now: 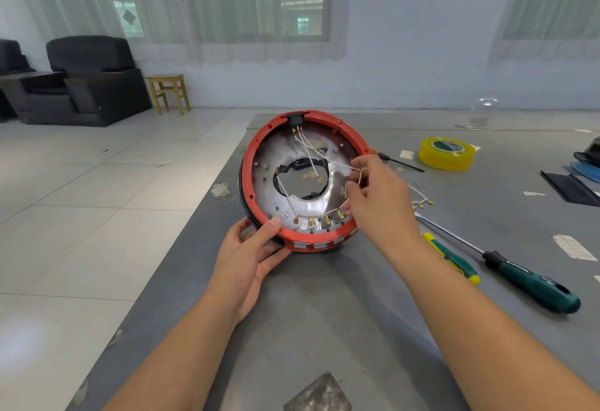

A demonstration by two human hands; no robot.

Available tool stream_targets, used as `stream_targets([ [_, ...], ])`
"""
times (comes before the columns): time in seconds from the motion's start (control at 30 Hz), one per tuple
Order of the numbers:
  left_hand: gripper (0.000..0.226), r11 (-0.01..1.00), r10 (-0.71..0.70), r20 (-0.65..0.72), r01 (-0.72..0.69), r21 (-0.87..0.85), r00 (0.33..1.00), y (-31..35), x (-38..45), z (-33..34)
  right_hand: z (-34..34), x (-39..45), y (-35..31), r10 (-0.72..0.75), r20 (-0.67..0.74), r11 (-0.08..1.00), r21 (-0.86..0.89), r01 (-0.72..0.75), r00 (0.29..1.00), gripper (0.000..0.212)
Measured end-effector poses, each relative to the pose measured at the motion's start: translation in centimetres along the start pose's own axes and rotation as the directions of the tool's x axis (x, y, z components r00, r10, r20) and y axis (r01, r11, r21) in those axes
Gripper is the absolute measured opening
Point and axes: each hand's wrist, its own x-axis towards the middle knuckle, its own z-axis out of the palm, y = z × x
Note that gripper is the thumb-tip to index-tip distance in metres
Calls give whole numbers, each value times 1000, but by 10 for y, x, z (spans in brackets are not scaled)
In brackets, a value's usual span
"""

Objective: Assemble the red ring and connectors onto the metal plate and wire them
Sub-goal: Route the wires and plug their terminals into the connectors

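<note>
Centrally on the grey tabletop, one round red plastic ring is sitting around one shiny circular metal plate with a large hole in its middle; the assembly is tilting up toward the camera, its near edge resting on the table. One black plug socket is sitting in the ring's far rim, and several thin white wires with brass terminals are running from it across the plate. Along the near rim a row of brass connectors is showing — roughly five, though the exact count is hard to tell.

Two bare hands are working. The left hand is gripping the ring's near-left edge, thumb curling over the rim and fingers going beneath. The right hand is pinching a white wire end between thumb and fingertips over the plate's right side.

To the right, two green-handled screwdrivers are lying — a long dark-green one and a shorter green-and-yellow one, part hidden by the right forearm. One roll of yellow tape is lying farther back; its label print is too small to read. One spare white wire bundle is lying just beside the right hand.
</note>
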Motion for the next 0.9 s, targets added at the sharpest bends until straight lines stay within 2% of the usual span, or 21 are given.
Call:
stream_targets([
  [0.1, 60, 1000, 17, -1, -17, -10, 1000, 0, -1, 0, -2, -4, -7, -98, -16, 987, -133, 95, 995, 33],
  [0.23, 48, 999, 42, -36, -43, -28, 998, -3, 2, -1, -5, -6, -12, -152, 56, 947, -276, 162, 987, 35],
  [0.33, 54, 998, 55, -52, -57, -40, 997, -4, 4, -2, -6, -6, -10, -198, 59, 908, -366, 205, 978, 35],
  [0.43, 58, 995, 86, -45, -88, -42, 995, -5, 4, -2, -2, -8, -10, -357, 3, 855, -402, 328, 934, 18],
  [0.53, 56, 993, 107, -27, -108, -44, 994, -4, 4, -1, 6, -12, -12, -449, 88, 820, -355, 449, 889, 6],
  [0.7, 45, 993, 110, 35, -108, -47, 993, -3, 4, -3, 24, -13, -23, -347, 321, 861, -262, 435, 881, 12],
  [0.8, 58, 995, 90, 27, -88, -56, 996, -5, 6, -5, 30, -5, -30, -265, 374, 901, -231, 366, 889, 12],
  [0.9, 56, 994, 89, 43, -86, -70, 995, -5, 7, -6, 34, 1, -33, -176, 408, 932, -223, 284, 896, 14],
])
